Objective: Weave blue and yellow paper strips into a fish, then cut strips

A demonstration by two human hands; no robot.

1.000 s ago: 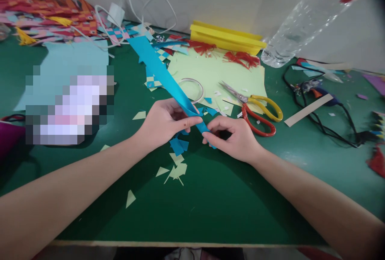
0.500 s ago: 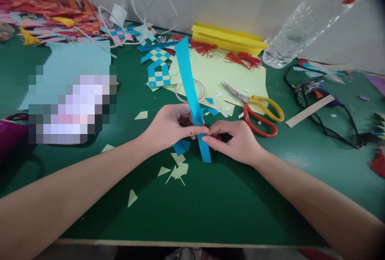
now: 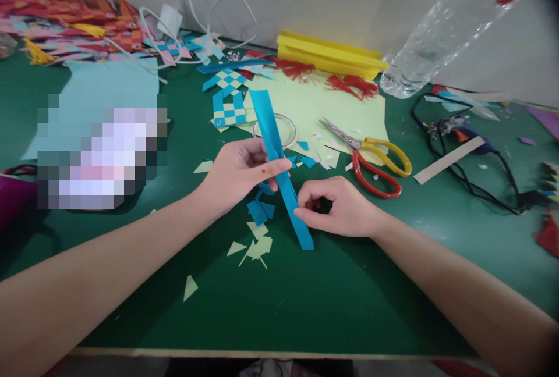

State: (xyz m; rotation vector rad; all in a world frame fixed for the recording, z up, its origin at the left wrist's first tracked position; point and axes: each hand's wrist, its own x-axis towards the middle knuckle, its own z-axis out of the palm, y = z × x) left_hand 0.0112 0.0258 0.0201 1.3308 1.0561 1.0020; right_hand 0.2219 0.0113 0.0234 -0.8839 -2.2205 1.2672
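A paper-craft workbench: green table (image 3: 305,301), scissors (image 3: 371,159), woven paper pieces (image 3: 229,100), paper scraps (image 3: 255,246).

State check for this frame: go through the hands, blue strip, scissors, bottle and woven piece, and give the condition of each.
left hand: pinching the blue strip
right hand: pinching the strip lower down
blue paper strip: folded lengthwise, lower end on the table
scissors: lying flat, blades nearly shut
plastic bottle: lying tilted against the wall
blue-and-cream woven piece: lying flat

I've got a long blue paper strip (image 3: 279,167) lying slanted over the green table (image 3: 332,295), flat and folded double.
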